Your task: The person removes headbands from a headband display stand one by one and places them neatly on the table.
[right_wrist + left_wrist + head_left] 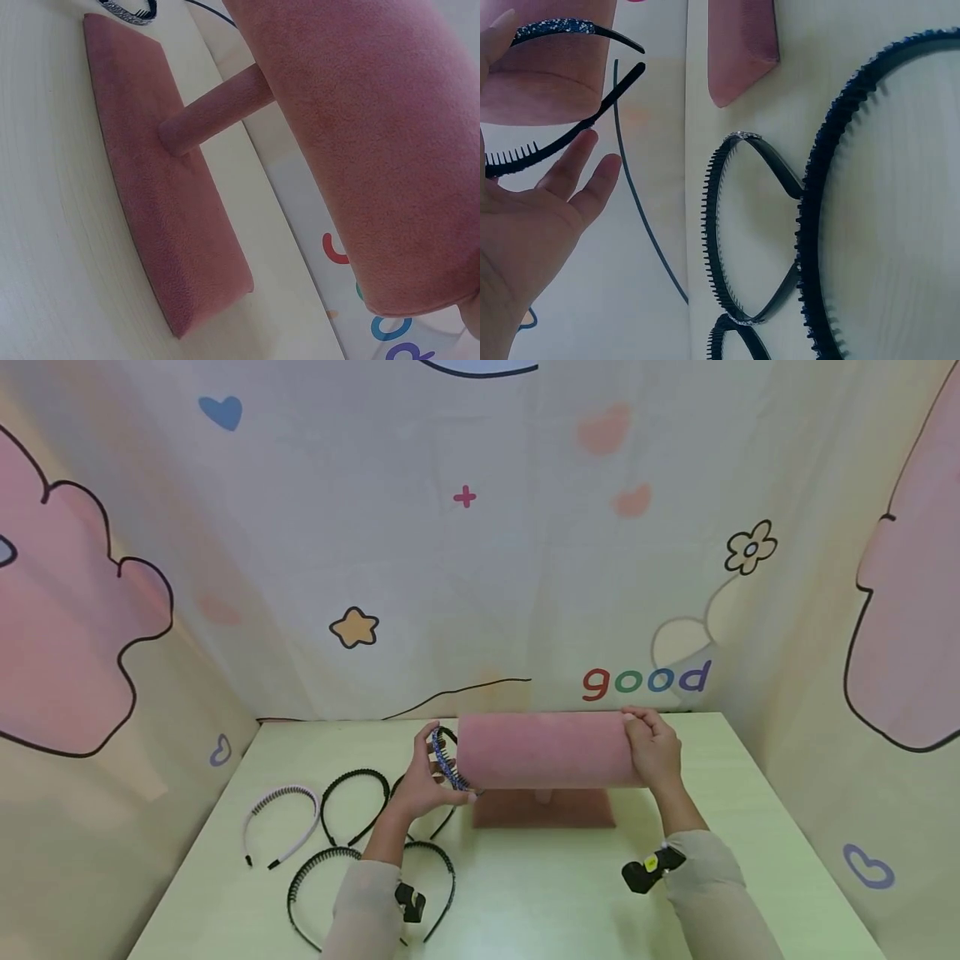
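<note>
A pink velvety headband stand has a horizontal roll [547, 750], a short post [217, 112] and a flat base [543, 812] on the table. My left hand [418, 787] holds a dark toothed headband with blue glitter [562, 28] at the roll's left end. In the left wrist view, the headband's two tips reach past the roll's end, one on either side. My right hand [657, 752] grips the roll's right end, thumb across the front. Most of that hand lies outside the right wrist view.
On the table's left lie a pale lilac headband [310, 835], a black headband [364, 772] and other dark toothed headbands [292, 893], partly behind my left arm. A printed curtain [480, 585] hangs at the table's back edge.
</note>
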Available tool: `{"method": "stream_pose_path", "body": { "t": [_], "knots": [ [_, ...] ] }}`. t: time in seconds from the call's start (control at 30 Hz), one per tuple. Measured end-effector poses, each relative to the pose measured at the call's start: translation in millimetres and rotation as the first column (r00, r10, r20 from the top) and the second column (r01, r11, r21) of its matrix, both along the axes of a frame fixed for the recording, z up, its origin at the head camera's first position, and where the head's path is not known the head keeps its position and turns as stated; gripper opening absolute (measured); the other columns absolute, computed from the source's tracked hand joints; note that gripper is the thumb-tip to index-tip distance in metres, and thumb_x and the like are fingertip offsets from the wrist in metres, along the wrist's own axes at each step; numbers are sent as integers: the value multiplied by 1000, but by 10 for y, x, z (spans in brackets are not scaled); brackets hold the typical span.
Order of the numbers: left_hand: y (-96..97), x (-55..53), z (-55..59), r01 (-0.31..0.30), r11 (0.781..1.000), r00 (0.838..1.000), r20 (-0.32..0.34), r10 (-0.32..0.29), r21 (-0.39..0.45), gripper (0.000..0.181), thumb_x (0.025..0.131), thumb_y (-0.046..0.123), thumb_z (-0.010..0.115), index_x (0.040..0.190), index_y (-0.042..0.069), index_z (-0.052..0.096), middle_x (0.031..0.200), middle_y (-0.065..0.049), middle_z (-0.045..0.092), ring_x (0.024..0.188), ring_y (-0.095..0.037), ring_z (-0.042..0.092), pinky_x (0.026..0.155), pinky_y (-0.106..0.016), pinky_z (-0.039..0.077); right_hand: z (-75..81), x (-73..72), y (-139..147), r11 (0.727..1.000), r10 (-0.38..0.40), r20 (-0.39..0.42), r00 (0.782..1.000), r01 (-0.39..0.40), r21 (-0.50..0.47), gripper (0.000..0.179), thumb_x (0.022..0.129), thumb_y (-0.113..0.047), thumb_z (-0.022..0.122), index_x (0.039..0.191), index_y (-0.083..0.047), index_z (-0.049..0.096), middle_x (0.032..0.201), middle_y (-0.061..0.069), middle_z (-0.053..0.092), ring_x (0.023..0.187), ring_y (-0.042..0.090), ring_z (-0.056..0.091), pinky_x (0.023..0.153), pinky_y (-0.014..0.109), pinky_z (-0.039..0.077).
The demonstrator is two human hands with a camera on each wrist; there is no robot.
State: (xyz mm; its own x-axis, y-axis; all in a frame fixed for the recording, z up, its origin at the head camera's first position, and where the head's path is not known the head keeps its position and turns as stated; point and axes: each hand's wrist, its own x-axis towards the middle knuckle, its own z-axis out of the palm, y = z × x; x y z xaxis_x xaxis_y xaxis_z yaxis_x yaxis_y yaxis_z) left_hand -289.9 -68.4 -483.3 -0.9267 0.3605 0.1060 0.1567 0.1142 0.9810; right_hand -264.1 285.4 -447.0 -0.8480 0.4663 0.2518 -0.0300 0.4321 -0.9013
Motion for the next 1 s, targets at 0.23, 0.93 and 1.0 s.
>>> {"method": "stream_pose_path", "body": {
  "t": [0.23, 0.93, 1.0],
  "knots": [
    [-42, 67, -54, -25, 999, 999, -31, 24, -36, 121, 56, 8, 89, 142, 42, 10, 147, -16, 15, 122, -37, 41, 96, -54, 33, 26, 21, -19, 1000, -5, -9, 1000, 5, 8, 31, 91, -36, 53, 105, -13, 68, 111, 10, 64, 102, 28, 56, 84, 42, 39],
    [-153, 361, -11, -167, 977, 973, -181, 141, -133, 121, 53, 20, 92, 142, 32, 13, 147, -15, 21, 133, -29, 23, 104, -48, 24, -1, 15, -22, 1000, -4, 20, 1000, 4, -3, 34, 92, -39, 51, 108, -14, 67, 114, 10, 63, 103, 27, 54, 85, 43, 38],
    [-154, 448, 77, -171, 979, 972, -184, 148, -115, 120, 54, 15, 92, 144, 27, 13, 148, -13, 21, 134, -27, 23, 105, -45, 23, 3, 16, -23, 1000, -5, 24, 1000, 5, -1, 35, 92, -39, 50, 108, -13, 67, 114, 10, 62, 103, 28, 54, 85, 43, 38]
  ]
}}
